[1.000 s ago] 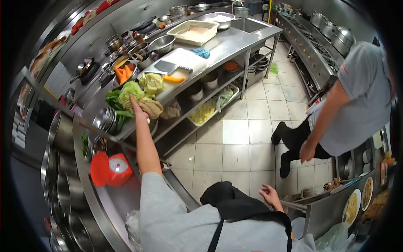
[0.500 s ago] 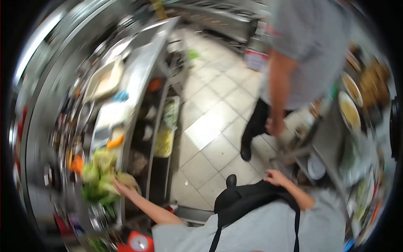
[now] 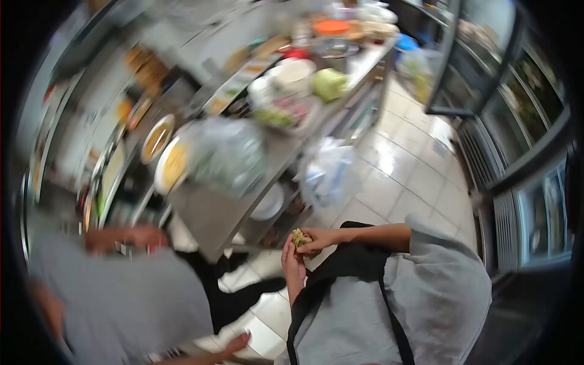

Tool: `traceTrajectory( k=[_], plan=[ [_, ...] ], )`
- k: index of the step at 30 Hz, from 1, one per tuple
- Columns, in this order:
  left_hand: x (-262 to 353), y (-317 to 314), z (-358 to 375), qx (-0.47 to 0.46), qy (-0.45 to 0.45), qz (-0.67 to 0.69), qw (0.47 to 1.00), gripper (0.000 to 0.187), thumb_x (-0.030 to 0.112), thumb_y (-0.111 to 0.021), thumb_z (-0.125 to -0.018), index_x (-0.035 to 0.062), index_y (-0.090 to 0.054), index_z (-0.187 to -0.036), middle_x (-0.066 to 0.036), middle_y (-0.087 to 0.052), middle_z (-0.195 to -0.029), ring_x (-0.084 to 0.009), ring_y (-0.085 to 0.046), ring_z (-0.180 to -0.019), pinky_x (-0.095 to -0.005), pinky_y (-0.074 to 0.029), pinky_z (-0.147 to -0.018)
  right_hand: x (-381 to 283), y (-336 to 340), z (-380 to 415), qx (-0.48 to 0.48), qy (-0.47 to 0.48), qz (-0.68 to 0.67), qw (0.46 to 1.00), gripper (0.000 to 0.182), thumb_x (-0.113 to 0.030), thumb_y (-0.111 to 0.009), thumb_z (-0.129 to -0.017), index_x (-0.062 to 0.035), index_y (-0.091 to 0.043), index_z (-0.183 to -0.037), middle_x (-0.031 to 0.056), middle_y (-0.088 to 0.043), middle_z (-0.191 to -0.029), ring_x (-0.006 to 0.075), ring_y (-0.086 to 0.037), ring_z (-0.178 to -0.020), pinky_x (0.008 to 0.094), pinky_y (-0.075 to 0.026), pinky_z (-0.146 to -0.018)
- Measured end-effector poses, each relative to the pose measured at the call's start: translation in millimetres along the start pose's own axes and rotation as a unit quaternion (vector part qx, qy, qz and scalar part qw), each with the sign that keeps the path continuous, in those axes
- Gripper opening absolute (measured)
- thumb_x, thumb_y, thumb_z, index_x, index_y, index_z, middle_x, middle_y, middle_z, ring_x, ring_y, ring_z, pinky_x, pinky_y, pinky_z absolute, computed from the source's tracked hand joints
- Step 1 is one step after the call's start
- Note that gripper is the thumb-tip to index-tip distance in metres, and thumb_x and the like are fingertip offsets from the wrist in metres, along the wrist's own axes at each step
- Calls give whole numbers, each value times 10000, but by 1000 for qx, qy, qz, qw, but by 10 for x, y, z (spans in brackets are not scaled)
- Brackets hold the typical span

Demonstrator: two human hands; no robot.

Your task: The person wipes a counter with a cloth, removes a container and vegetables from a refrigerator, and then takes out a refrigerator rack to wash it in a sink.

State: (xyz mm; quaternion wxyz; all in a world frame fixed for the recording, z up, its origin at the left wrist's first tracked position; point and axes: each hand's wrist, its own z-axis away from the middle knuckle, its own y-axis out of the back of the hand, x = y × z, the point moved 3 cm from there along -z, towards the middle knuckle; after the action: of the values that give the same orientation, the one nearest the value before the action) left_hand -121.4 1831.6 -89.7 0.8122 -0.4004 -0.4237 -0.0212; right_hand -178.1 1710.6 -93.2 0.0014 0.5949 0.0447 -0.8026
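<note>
Low in the middle of the head view, my hands meet in front of my black apron (image 3: 322, 281). Between them is a small yellow-green piece (image 3: 298, 237) that looks like crumpled leaf. My right hand (image 3: 316, 239) has its fingers closed round it. My left hand (image 3: 292, 260) is pressed against its near left side, fingers together and pointing up. The fingers cover part of the piece.
Ahead, a steel counter (image 3: 210, 216) holds a bag of greens (image 3: 226, 155), a cabbage (image 3: 329, 84) and an orange lid (image 3: 331, 27). A co-worker (image 3: 131, 292) stands at left. An open glass door (image 3: 471, 73) is at right.
The view has swung round to another counter. My left hand has left the leafy vegetables on the first counter, and both hands have come together round a yellow-green piece. The co-worker now appears at left.
</note>
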Motion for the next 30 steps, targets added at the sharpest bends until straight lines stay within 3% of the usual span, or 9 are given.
traceTrajectory(
  k=[2, 5, 9, 13, 15, 17, 25, 27, 30],
  plan=[
    [-313, -521, -400, -71, 40, -74, 994, 317, 143, -432, -904, 6, -455, -1188, -109, -526, -1120, -189, -531, -998, -301, -434, -858, 49, 699, 388, 72, 92, -69, 991, 640, -301, -677, -712, -11, -368, -1191, 83, -557, -955, 145, -533, -861, 274, -449, -755],
    [-835, -1298, -858, -157, 120, -159, 967, 296, 149, -422, -908, 8, -466, -1164, -107, -537, -1092, -188, -546, -971, -319, -458, -827, 295, 1527, 1237, 267, 44, -85, 959, 593, -147, -592, -690, -82, -385, -1242, 88, -553, -1004, 179, -536, -884, 289, -449, -772],
    [-1337, -2101, -1275, -215, 210, -233, 925, 250, 157, -402, -915, 6, -491, -1094, -97, -565, -983, -180, -570, -890, -345, -489, -770, 738, 2071, 2309, 443, -20, -146, 885, 522, -138, -578, -686, -101, -455, -1193, 90, -562, -988, 185, -543, -880, 294, -450, -773],
    [-1911, -2659, -1555, -238, 355, -274, 862, 282, 262, -454, -894, 23, -509, -1034, -51, -537, -830, -157, -552, -744, -348, -500, -703, 991, 2078, 3315, 611, -52, -255, 748, 396, -137, -572, -696, -80, -542, -1086, 84, -578, -947, 172, -556, -853, 284, -454, -754],
    [-2220, -2865, -1650, -236, 382, -295, 843, 272, 269, -542, -850, 28, -529, -977, -26, -510, -783, -144, -535, -693, -337, -500, -653, 1078, 2002, 3668, 663, -49, -308, 681, 352, -140, -582, -701, -65, -566, -1045, 77, -584, -934, 163, -560, -840, 277, -456, -743],
    [-2555, -3091, -1735, -303, 360, -430, 771, 275, 264, -600, -815, 56, -526, -979, -14, -526, -795, -114, -524, -707, -309, -477, -647, 1211, 1934, 3938, 711, -24, -401, 577, 333, -129, -618, -698, -42, -568, -1016, 63, -586, -925, 139, -558, -820, 262, -457, -723],
    [-3894, -4586, -1903, -356, 467, -355, 727, 244, 171, -580, -831, 66, -522, -1044, -4, -560, -866, -88, -523, -748, -238, -445, -656, 1259, 3064, 4848, 752, 86, -436, 486, 368, -13, -543, -690, -42, -549, -1057, 82, -568, -962, 144, -548, -878, 258, -459, -745],
    [-4268, -5072, -1844, -429, 497, -282, 700, 254, 151, -561, -839, 58, -515, -1072, -21, -578, -926, -88, -530, -774, -228, -440, -658, 1078, 3382, 5117, 752, 99, -451, 471, 398, 5, -515, -684, -49, -543, -1077, 79, -563, -987, 143, -543, -893, 255, -454, -761],
    [-4780, -5911, -1784, -435, 483, -292, 701, 244, 129, -549, -843, 46, -510, -1069, -45, -565, -977, -98, -526, -824, -245, -438, -711, 685, 4068, 5798, 780, 81, -281, 553, 465, 15, -499, -666, -60, -525, -1125, 58, -552, -1049, 133, -532, -911, 248, -431, -801]
  ],
)
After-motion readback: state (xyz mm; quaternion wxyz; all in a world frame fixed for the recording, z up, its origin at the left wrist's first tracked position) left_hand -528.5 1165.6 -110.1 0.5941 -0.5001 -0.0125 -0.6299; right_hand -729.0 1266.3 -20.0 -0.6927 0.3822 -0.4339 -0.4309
